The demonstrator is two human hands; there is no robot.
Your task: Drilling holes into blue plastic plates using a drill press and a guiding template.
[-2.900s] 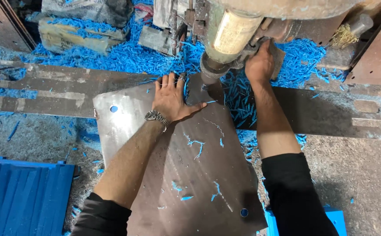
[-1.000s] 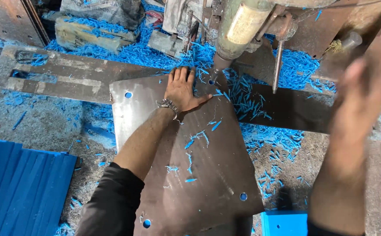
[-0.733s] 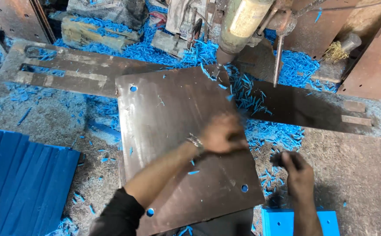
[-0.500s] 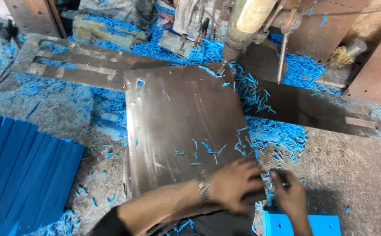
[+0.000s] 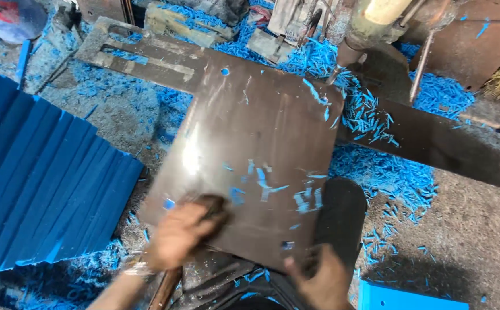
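1. Metal plate (image 5: 250, 155) lay flat across the centre of the frame, tilted a bit, its near edge at my hands, its far corner close under the drill spindle (image 5: 350, 49) at upper right.
2. My left hand (image 5: 178, 235) sat at the plate's lower left edge, fingers curled over it. Motion blur; looked like a grip on the edge, but I could not tell for sure.
3. My right hand (image 5: 319, 281) was at the bottom of the frame, just at the plate's near right corner. Fingers spread, blurred; could not tell whether it gripped the plate or only touched it.
4. Handling, my judgement: stiff sheet steel, heavy for its size, would not flex. Surface smooth and shiny, so likely slippery. Edges probably sharp.
5. Best hold, I judged: both hands on the near edge or on opposite sides, away from the punched holes (image 5: 225, 71) near the corners.
6. Blue shavings (image 5: 376, 172) lay scattered on the plate and piled thick on the floor to its right and along the top of the frame; they would slide under a palm.
7. Stack of blue ribbed sheets (image 5: 37, 178) sat at left, well clear of my hands.
8. Blue box edge (image 5: 411, 298) showed at lower right; contents not visible.
9. No other container in view that I could read.
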